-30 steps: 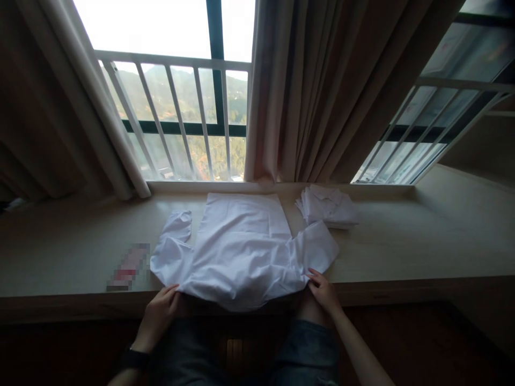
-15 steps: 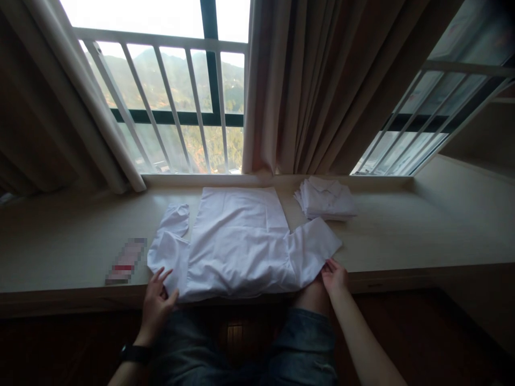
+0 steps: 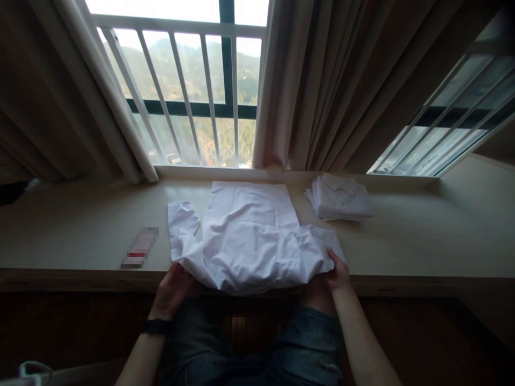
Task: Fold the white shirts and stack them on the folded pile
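Note:
A white shirt point(image 3: 249, 236) lies spread on the pale window ledge point(image 3: 402, 241), its near edge hanging a little over the front and wrinkled. One sleeve sticks out at the left; the other side is bunched at the right. My left hand point(image 3: 174, 287) is closed on the shirt's near left corner, with its fingertips partly hidden under the cloth. My right hand point(image 3: 337, 271) grips the near right corner, thumb on top and fingers beneath.
A stack of folded white shirts point(image 3: 340, 197) sits at the back right of the ledge. A blurred-out flat item point(image 3: 140, 247) lies at the left. Behind are curtains point(image 3: 298, 86) and a barred window point(image 3: 181, 91). My knees are below the ledge's front edge.
My left hand has closed on the shirt's left corner. Both near corners have been raised and drawn inward, wrinkling the cloth. The camera view has shifted slightly left.

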Demonstrator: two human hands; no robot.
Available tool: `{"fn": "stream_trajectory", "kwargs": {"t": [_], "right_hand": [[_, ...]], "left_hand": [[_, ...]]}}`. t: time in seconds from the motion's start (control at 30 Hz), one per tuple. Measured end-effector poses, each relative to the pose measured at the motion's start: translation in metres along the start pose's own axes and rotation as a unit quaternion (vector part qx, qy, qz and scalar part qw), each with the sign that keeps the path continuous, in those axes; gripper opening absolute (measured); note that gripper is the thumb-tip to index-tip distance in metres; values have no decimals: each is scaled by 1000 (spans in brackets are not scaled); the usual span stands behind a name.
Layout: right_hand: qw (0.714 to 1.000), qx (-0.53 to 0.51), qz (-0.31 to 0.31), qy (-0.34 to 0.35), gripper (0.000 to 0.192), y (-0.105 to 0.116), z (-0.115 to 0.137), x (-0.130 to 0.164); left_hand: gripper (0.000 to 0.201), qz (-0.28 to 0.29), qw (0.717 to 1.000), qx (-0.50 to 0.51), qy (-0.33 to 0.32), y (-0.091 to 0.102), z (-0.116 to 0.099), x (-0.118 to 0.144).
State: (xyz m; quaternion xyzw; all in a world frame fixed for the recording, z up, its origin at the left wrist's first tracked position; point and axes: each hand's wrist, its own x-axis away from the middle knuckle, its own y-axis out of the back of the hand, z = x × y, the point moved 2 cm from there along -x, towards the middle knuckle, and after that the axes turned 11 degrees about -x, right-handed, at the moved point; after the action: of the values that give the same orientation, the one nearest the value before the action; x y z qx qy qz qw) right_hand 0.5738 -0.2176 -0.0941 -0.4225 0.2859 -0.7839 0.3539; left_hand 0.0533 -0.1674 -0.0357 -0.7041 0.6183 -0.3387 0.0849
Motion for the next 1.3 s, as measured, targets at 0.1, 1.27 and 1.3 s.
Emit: {"fn": "stream_trajectory", "kwargs": {"t": [0.1, 1.27, 1.3], "right_hand": [[999, -15, -25, 36, 24, -1, 12, 2], [983, -119, 61, 125, 48, 10, -9, -7], [983, -126, 63, 119, 48, 7, -7, -7]], "left_hand": [[29, 37, 999, -1, -40, -5, 5, 3], [35, 52, 512, -748, -419, -123, 52, -53], [42, 81, 472, -779, -405, -134, 61, -67]]}}
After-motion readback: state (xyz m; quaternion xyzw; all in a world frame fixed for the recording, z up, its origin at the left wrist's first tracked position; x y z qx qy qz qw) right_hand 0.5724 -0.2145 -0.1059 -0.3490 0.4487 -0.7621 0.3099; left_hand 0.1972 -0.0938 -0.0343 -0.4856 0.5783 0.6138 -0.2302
